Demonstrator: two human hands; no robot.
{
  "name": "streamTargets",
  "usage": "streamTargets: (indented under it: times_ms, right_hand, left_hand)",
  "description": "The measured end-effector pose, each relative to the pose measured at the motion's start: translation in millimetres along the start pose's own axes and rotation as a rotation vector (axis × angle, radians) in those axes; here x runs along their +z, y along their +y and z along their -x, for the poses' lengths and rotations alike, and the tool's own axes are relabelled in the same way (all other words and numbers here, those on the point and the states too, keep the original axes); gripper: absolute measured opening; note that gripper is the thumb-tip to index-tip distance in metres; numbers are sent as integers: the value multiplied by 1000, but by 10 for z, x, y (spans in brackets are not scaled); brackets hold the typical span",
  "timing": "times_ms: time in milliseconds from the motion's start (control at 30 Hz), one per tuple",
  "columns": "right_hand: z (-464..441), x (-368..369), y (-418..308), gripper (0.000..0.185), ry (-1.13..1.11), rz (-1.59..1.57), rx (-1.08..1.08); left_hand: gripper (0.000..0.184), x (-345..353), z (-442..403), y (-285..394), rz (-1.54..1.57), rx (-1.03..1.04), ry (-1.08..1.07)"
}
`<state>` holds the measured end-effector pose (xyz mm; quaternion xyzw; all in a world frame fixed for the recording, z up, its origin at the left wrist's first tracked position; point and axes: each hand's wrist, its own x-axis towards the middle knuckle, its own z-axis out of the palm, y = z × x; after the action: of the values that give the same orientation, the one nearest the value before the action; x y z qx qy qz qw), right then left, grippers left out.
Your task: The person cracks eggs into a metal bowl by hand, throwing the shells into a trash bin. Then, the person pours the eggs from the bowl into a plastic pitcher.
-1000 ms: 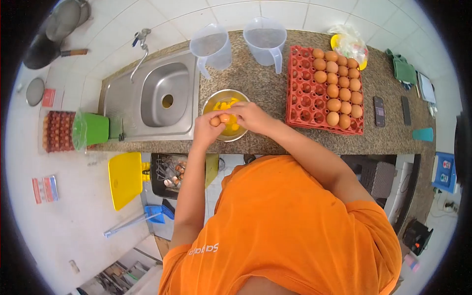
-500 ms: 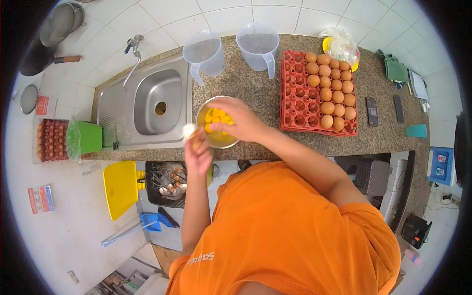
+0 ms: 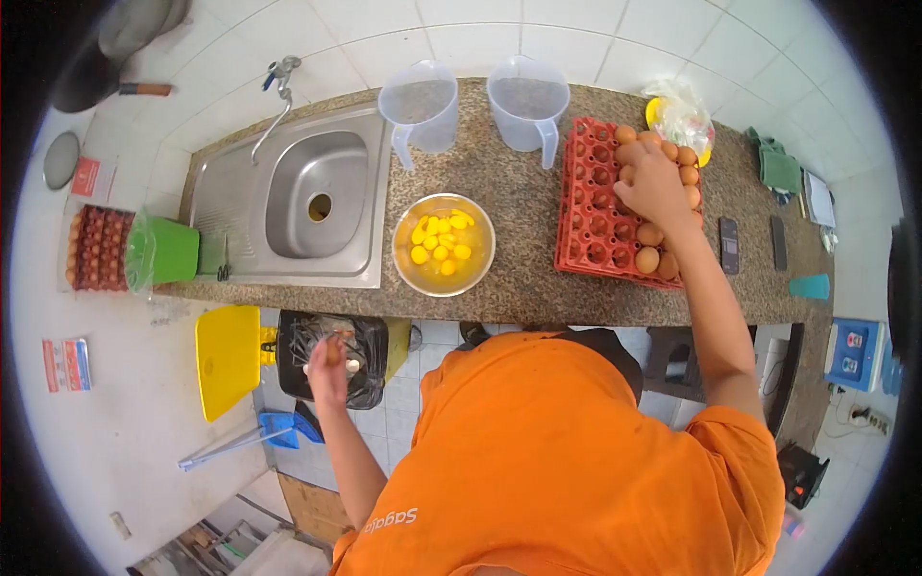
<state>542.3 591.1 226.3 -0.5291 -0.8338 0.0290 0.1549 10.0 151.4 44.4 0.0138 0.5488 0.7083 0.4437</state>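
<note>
My right hand (image 3: 656, 187) is over the red egg tray (image 3: 588, 226), its fingers curled round a brown egg (image 3: 626, 175) among the other eggs. Over the black-lined bin (image 3: 368, 370) below the counter's edge is my left hand (image 3: 328, 374), with a brown eggshell (image 3: 333, 352) at its fingers. Part of that shell is hidden by the hand. Several whole yolks (image 3: 442, 242) lie in clear egg white inside the steel bowl (image 3: 397, 252), which stands on the counter between the sink and the tray.
Two clear plastic jugs (image 3: 420, 110) stand behind the bowl. To the left is a steel sink (image 3: 322, 192) with a tap. A green container (image 3: 176, 248) and more stacked eggs (image 3: 96, 250) sit at far left. A phone (image 3: 729, 245) lies right of the tray.
My right hand has left the bowl and reached across to the egg tray. My left hand has moved down from beside the bowl to above the bin with the eggshell.
</note>
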Motion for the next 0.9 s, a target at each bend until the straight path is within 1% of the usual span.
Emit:
streamTargets:
  times_ms: [33,67,100,167,200,233,267,333,367,467,500,600,633,667,700,733,767,800,833,900]
  right_hand:
    - [-18,-23,-43,21,16,-106,70]
    - [-22,-68,-95,20,29,-210,139]
    - [19,-171,-358,20,32,-287,167]
    - [109,19,-384,21,21,-304,114]
    - [137,192,-376,22,21,-313,89]
    - [169,422,-248,26,45,-236,11]
    - [181,405,-291,26,22,-192,1]
    - [283,306,-367,26,-19,-93,5]
    - [338,340,-309,31,-13,-121,-36]
    - [436,260,-215,36,-14,-167,-158]
    - [435,236,-198,39,4,-181,-161]
    - [384,33,-563,36,138,-483,42]
    - [368,93,-736,37,108,-704,162]
    - [376,224,-931,37,211,-799,44]
    - [401,439,-1174,35,283,-1026,-36]
    - [451,504,-1491,33,350,-1106,-132]
    - [465,628,-1655,35,391,-977,-320]
    - [581,820,-1847,38,276,-1019,-284]
    - [662,955,-1979,41,199,-949,-314]
    - [676,1087,-2029,41,-9,-1095,-129]
  left_hand:
    - [32,442,30,52,-1,12,-125]
    - [36,979,148,110,-35,34,-149]
    - [39,1468,260,135,-71,51,-175]
    - [47,2006,292,84,-106,2,-278]
    - [45,2231,304,88,-95,-32,-326]
    - [43,2437,311,90,-81,-63,-373]
    - [41,2540,331,72,-69,-103,-420]
    - [39,2653,341,-5,-85,-133,-431]
    - [38,2715,329,-27,-94,-144,-442]
    - [39,2727,326,-90,-130,-148,-419]
    - [40,2732,336,-88,-96,-167,-431]
    - [47,2800,281,-69,-9,-193,-439]
    - [49,2851,248,-116,7,-191,-439]
    - [52,2898,208,-173,22,-190,-441]
    - [52,2917,127,-254,36,-184,-476]
    - [49,3007,107,-280,64,-199,-482]
    - [46,3116,104,-317,92,-215,-490]
    - [44,3217,121,-355,120,-232,-497]
    - [43,3315,155,-374,109,-201,-506]
    - [44,3288,69,-477,24,-197,-491]
